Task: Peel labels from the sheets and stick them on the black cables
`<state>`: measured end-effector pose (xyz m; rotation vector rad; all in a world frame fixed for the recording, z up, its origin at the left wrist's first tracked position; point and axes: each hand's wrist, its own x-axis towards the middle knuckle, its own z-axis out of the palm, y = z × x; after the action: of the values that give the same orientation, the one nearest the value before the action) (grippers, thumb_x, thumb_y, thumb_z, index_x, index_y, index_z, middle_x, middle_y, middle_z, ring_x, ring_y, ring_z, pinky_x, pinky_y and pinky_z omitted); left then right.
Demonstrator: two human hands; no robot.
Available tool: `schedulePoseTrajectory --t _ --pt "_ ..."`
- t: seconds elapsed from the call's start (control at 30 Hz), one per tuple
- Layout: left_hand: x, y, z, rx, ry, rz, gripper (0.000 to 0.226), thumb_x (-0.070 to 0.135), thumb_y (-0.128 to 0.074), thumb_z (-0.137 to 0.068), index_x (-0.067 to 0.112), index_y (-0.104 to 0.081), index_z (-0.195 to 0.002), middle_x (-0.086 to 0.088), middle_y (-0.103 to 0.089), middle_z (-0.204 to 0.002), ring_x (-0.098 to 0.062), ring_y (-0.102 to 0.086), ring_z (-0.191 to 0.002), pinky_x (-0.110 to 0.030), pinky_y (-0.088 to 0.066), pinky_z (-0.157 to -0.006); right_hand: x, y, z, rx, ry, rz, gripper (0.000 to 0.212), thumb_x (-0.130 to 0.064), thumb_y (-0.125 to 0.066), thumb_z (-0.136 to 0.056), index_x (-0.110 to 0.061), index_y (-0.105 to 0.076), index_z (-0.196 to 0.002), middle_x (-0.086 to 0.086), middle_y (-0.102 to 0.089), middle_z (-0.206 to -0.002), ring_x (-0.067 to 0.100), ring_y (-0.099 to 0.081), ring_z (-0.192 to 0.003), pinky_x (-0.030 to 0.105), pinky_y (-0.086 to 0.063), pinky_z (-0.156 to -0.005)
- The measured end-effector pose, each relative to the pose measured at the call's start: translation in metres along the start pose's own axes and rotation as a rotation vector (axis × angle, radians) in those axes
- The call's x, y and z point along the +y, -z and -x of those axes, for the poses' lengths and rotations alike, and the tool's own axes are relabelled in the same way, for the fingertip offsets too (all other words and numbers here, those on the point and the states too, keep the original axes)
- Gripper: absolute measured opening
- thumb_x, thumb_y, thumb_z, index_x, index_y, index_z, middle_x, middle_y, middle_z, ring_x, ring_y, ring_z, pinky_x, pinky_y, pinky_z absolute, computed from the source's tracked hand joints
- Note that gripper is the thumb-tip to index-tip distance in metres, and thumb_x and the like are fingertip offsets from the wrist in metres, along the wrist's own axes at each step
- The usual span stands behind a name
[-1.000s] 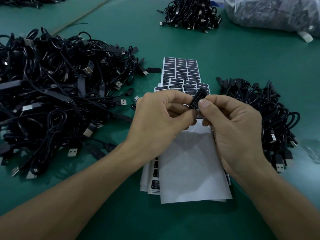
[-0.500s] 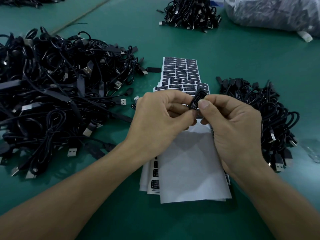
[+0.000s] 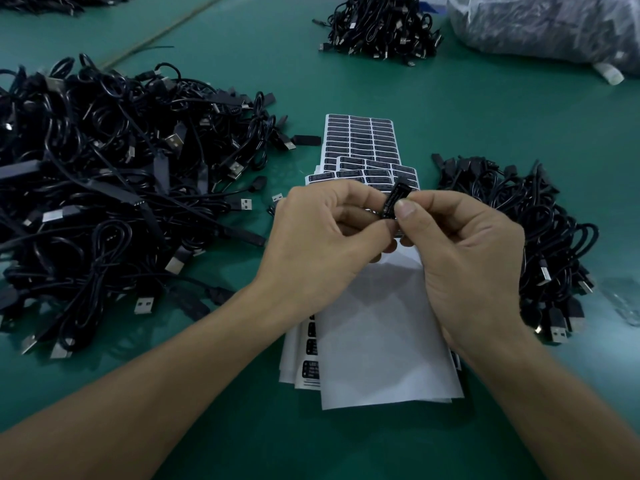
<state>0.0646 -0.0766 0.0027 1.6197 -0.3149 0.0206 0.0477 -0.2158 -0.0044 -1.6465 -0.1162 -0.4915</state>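
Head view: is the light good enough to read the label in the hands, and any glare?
Head view: dim, bluish light; the label pinched between left hand and right hand shows pale print, too small to read; no harsh glare; soft hand shadow on the white sheet; the cable pile merges into black.

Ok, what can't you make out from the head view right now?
Head view, all of it:
Whether a cable sits behind the label: fingers of the left hand and right hand cover it in their grip.
The label's print: too small to read.
The label sheets: near parts hidden under the white sheet and both hands.
The plastic bag: cut off by the top-right edge, contents blurred.
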Motion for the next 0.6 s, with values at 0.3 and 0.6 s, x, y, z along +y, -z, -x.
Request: schedulePoseTrajectory --t 0.3,0.6 --pt "-0.0009 -0.0013 -0.0001 -0.007 0.055 0.05 0.014 0.005 -0.075 -0.087 0.018 -0.071 -0.085 -0.002 -0.076 -0.071 -0.018 -0.076 -0.068 -0.026 -0.059 -0.06 -0.0011 -0.0006 0.001 0.023 -0.001 -0.017 0.018 -0.002 -0.07 -0.089 -0.019 -0.071 -0.084 -0.009 -0.074 -0.075 0.006 -0.07 -0.068 0.014 -0.054 -0.066" --pt "0.0006 -0.0012 -0.0014 -0.029 0.087 0.123 0.014 0.0 -0.075 -0.086 0.013 -0.071 -0.085 -0.002 -0.076 -0.07 -0.014 -0.075 -0.067 -0.023 -0.059 -0.06 -0.0013 -0.0017 0.0012 0.031 -0.019 -0.053 0.019 0.0 -0.068 -0.09 -0.018 -0.07 -0.082 -0.011 -0.072 -0.071 0.004 -0.069 -0.064 0.013 -0.053 -0.063"
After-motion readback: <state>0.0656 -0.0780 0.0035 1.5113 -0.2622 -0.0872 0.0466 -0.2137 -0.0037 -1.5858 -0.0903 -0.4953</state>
